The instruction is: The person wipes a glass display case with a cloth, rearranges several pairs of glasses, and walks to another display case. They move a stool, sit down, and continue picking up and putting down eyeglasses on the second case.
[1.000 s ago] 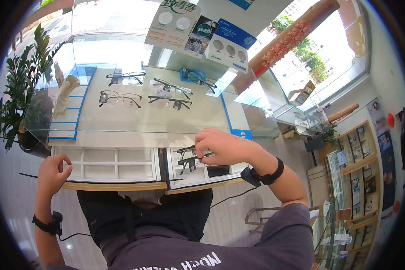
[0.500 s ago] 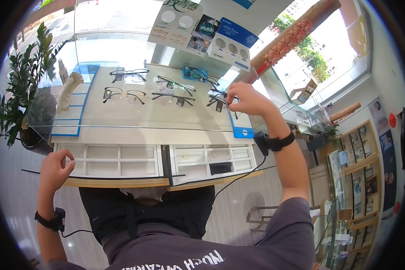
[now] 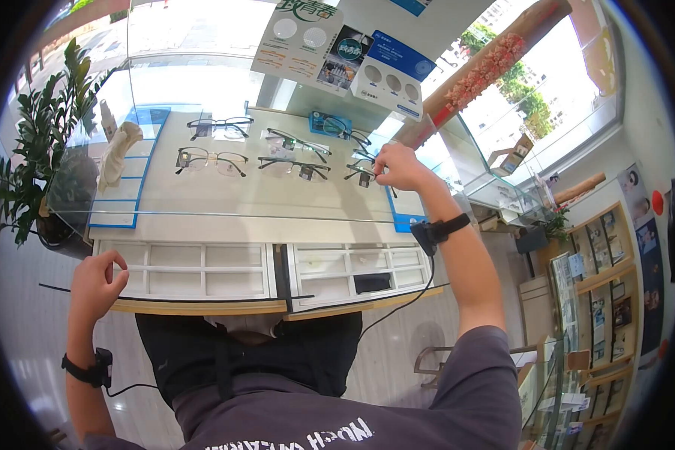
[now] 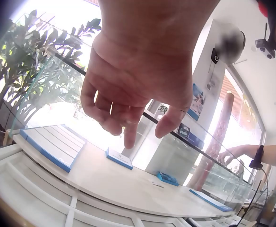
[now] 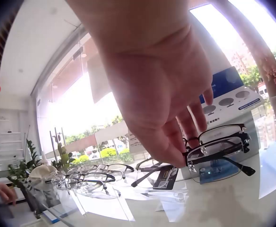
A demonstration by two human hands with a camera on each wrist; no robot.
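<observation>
My right hand [image 3: 401,166] is above the right end of the glass counter [image 3: 240,199], its thumb and fingers pinching a pair of dark-rimmed eyeglasses [image 5: 218,155]. A dark tag [image 5: 165,178] hangs at one lens, close over the glass. Several other pairs lie to the left, among them gold-rimmed eyeglasses [image 3: 211,159] and black half-rim eyeglasses [image 3: 294,165]. At the far left, my left hand [image 3: 96,281] hangs with loosely curled fingers beside the left drawer [image 3: 191,270]; nothing is in it, as the left wrist view confirms.
The right drawer [image 3: 360,262] stands out too, divided into white compartments, with a black item [image 3: 373,283] in one. A potted plant [image 3: 60,150] is at the left. Display cards [image 3: 300,37] stand at the back. A cable [image 3: 397,300] trails from the right wrist.
My right hand has carried the eyeglasses from over the right drawer up to the right end of the counter. Since half a second ago it has shifted only slightly. The left hand stays put.
</observation>
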